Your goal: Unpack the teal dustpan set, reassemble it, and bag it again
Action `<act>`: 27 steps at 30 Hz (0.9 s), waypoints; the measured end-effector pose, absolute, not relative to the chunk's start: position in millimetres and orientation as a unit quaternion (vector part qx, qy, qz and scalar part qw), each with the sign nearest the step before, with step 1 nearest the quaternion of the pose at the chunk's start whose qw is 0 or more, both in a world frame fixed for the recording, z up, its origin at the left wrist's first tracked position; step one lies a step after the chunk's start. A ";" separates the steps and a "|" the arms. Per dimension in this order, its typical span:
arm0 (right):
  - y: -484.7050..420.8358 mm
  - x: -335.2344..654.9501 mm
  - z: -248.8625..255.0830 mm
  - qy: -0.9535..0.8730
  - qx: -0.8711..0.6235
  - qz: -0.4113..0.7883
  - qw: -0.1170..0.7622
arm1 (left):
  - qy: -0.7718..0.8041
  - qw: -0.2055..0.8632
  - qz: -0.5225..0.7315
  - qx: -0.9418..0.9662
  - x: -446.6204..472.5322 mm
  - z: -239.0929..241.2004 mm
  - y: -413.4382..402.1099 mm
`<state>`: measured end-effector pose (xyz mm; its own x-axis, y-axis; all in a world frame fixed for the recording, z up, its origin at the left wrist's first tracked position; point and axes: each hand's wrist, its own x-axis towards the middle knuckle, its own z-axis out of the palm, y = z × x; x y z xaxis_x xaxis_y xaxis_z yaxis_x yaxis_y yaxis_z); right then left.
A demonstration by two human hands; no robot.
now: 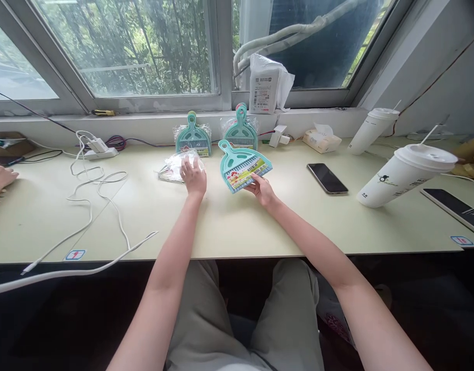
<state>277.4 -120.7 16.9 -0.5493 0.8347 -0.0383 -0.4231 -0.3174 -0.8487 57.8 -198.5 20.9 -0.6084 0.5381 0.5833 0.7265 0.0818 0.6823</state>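
On the bench, near its middle, a small teal dustpan with a bright label is held at its bottom edge by the right hand, fingers pinching it. The left hand lies flat, fingers spread, on a clear plastic bag just beside it. Two more wrapped dustpans stand behind, by the window.
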 end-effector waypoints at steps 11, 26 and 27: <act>-114.2 282.0 17.0 -0.404 -0.260 0.767 0.424 | -0.718 0.065 -0.450 -0.527 48.1 15.0 -200.4; -96.8 294.8 23.0 -0.408 -0.339 0.776 0.341 | -0.779 0.037 -0.249 -0.574 69.8 6.7 -198.2; -94.7 296.8 23.6 -0.415 -0.347 0.776 0.324 | -0.796 0.049 -0.210 -0.565 69.3 9.4 -199.3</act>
